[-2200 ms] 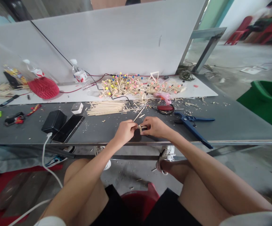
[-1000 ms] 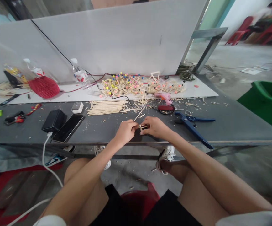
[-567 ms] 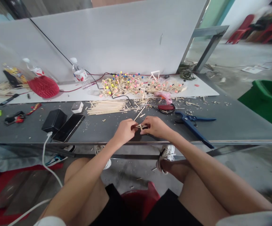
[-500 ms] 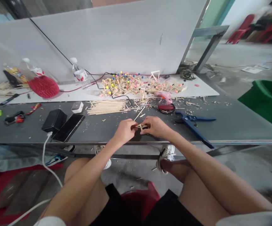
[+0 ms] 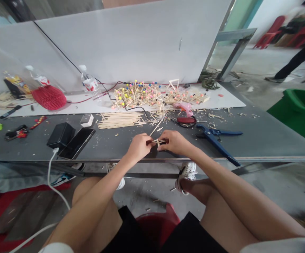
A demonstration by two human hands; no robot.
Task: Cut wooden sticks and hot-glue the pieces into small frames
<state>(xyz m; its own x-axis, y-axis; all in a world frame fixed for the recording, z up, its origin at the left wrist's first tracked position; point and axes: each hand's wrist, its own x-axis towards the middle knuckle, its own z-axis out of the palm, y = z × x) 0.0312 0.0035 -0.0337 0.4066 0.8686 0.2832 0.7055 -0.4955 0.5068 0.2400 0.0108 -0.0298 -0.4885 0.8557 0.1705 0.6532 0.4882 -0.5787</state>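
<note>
Near the front edge of the grey table, my left hand (image 5: 141, 146) and my right hand (image 5: 175, 142) face each other. Between their fingertips is a small frame of wooden sticks (image 5: 158, 141), pinched from both sides and partly covered by the fingers. A single loose stick (image 5: 155, 128) slants up just behind my left fingers. Beyond my hands lies a row of thin wooden sticks (image 5: 121, 120). Past it is a heap of stick pieces with coloured balls (image 5: 142, 94). A pink glue gun (image 5: 185, 108) rests at the right end of that heap.
Red-handled scissors (image 5: 186, 120) and a blue cutter (image 5: 215, 142) lie to the right. On the left are a phone (image 5: 77, 143), a black power brick (image 5: 60, 134) with a white cable and a white cube (image 5: 86, 120). A green bin (image 5: 294, 114) stands beyond the table's right end.
The stick frame has tilted slightly between my fingers, while both hands stay almost in place. At the upper right, a person's legs have come into view.
</note>
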